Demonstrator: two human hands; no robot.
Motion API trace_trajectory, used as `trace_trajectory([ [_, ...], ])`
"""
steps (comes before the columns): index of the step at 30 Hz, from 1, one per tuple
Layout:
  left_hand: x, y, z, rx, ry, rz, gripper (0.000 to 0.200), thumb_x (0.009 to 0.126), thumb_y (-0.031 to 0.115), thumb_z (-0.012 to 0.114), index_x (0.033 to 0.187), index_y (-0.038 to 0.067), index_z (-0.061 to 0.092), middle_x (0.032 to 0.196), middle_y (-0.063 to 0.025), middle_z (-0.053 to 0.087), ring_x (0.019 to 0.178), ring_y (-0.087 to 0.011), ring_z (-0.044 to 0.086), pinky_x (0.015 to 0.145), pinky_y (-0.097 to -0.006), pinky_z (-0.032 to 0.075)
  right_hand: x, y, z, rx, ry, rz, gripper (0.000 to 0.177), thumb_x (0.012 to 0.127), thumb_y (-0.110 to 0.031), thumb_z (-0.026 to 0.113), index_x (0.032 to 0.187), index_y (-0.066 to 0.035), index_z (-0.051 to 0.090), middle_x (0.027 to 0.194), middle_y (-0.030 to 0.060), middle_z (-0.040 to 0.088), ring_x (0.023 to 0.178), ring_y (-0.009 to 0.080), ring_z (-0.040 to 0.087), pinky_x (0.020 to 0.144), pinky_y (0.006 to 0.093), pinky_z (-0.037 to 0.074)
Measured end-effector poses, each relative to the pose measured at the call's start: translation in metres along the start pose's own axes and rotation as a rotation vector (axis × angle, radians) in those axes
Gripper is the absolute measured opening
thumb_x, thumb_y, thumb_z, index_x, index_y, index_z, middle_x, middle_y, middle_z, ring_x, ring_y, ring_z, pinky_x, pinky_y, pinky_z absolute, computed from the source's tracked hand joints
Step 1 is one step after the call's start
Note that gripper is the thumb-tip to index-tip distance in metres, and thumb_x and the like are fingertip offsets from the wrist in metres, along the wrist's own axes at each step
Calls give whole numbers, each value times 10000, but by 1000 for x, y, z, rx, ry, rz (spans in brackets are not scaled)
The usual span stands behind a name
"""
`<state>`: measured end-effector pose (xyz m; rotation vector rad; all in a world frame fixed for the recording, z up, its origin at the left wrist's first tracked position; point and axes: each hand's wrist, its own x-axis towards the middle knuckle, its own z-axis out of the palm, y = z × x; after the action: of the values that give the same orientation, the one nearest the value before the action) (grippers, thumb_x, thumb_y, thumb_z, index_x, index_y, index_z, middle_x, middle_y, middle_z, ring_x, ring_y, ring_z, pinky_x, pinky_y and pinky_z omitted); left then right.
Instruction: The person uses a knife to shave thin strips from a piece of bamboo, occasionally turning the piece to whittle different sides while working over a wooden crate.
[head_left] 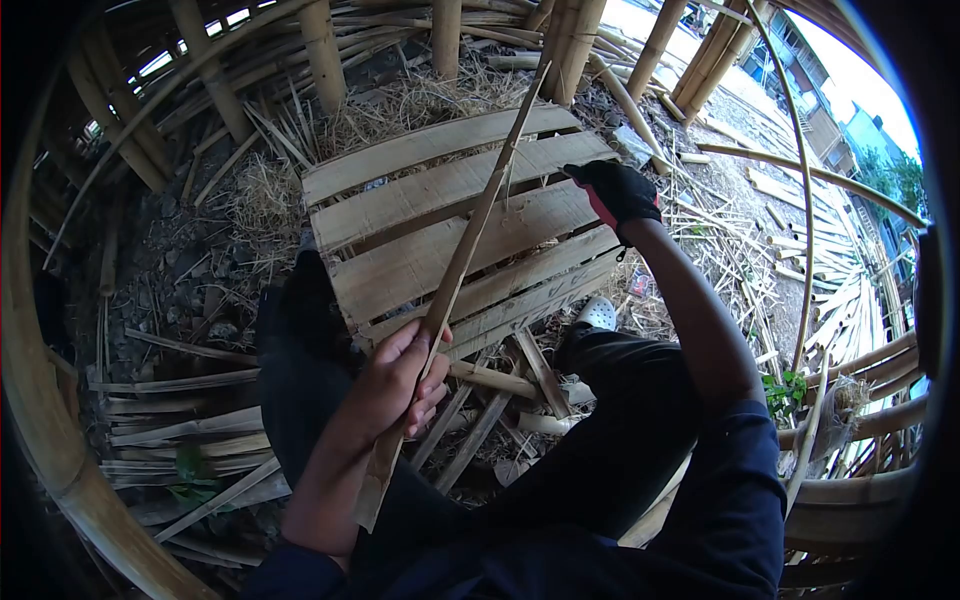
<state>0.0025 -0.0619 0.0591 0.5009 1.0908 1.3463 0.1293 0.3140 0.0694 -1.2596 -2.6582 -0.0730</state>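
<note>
My bare left hand [404, 378] is wrapped around a long split bamboo strip [466, 250]. The strip slants up and away over a low wooden slatted crate [400, 205], and its wider near end hangs below my fist by my thigh. A thin sliver [508, 185] sticks out from the strip's edge over the slats. On my right hand [618, 195] is a black and red glove; it is closed at the crate's right side. Whatever its fingers hold, if anything, is hidden.
Upright bamboo poles [322, 55] stand behind the crate. Dry shavings [270, 205] cover the ground there. Split bamboo pieces [185, 410] lie in a pile at left, with more strips [850, 320] at right. A thin bent bamboo rod [803, 200] rises at right. My shoe [598, 313] is beside the crate.
</note>
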Motion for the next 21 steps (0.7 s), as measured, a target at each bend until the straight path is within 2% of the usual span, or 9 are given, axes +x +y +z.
trace_trajectory([
  [2, 0, 0, 0, -10, 14, 1, 228, 1097, 272, 323, 1143, 83, 443, 601, 40, 352, 376, -33, 358, 320, -191, 355, -3, -15, -22, -41, -67, 94, 432, 963, -532, 482, 1005, -196, 749, 1003, 107, 736, 956, 330, 694, 815, 446, 525],
  [5, 0, 0, 0, -30, 26, 3, 230, 1097, 274, 322, 1143, 83, 442, 601, 40, 352, 373, -34, 357, 320, -191, 355, 8, 0, 12, 15, 79, -23, 388, 967, -454, 505, 1080, -147, 714, 1022, 130, 720, 982, 355, 682, 819, 457, 523],
  [8, 1, -2, -2, -31, 33, 13, 237, 1098, 282, 326, 1146, 82, 444, 600, 39, 353, 371, -36, 356, 318, -192, 355, 18, 3, 41, 198, 147, -338, 305, 960, -326, 534, 1132, -122, 682, 1065, 133, 702, 1009, 356, 672, 837, 453, 529],
  [11, 2, -4, -4, -42, 51, 31, 247, 1098, 295, 333, 1151, 83, 448, 597, 39, 356, 369, -37, 358, 316, -195, 356, 5, -26, 31, 245, 117, -446, 251, 948, -222, 535, 1128, -126, 682, 1103, 132, 686, 1024, 349, 665, 857, 450, 532],
  [12, 3, -5, -5, -57, 57, 37, 251, 1098, 300, 336, 1153, 83, 449, 596, 39, 357, 369, -37, 359, 316, -196, 357, 5, -34, 37, 261, 212, -499, 243, 952, -202, 532, 1131, -143, 685, 1103, 119, 688, 1014, 335, 669, 860, 439, 536],
  [15, 3, -4, -3, -64, 106, 51, 257, 1098, 309, 344, 1160, 85, 454, 592, 38, 360, 368, -37, 361, 315, -193, 357, 2, -48, 38, 291, 150, -420, 249, 958, -199, 530, 1150, -142, 678, 1108, 101, 688, 1023, 334, 667, 861, 438, 535],
  [16, 3, -4, -2, -61, 128, 53, 259, 1098, 311, 346, 1162, 85, 455, 591, 38, 361, 367, -36, 362, 315, -191, 357, 4, -51, 36, 227, 91, -404, 252, 976, -235, 526, 1163, -157, 676, 1129, 78, 686, 1036, 316, 666, 863, 437, 534],
  [19, 3, -3, -8, -75, 103, 68, 229, 1094, 254, 314, 1140, 68, 440, 617, 11, 389, 388, -60, 383, 324, -222, 369, 4, -47, 41, 433, 74, -561, 274, 987, -317, 523, 1164, -174, 676, 1120, 92, 682, 1028, 310, 666, 866, 446, 531],
  [21, 3, -3, -11, -80, 92, 58, 230, 1094, 254, 314, 1142, 67, 440, 618, 11, 389, 389, -59, 383, 325, -222, 369, -2, -53, 42, 259, 78, -561, 278, 969, -360, 547, 1134, -187, 689, 1083, 98, 677, 1001, 307, 669, 852, 441, 535],
])
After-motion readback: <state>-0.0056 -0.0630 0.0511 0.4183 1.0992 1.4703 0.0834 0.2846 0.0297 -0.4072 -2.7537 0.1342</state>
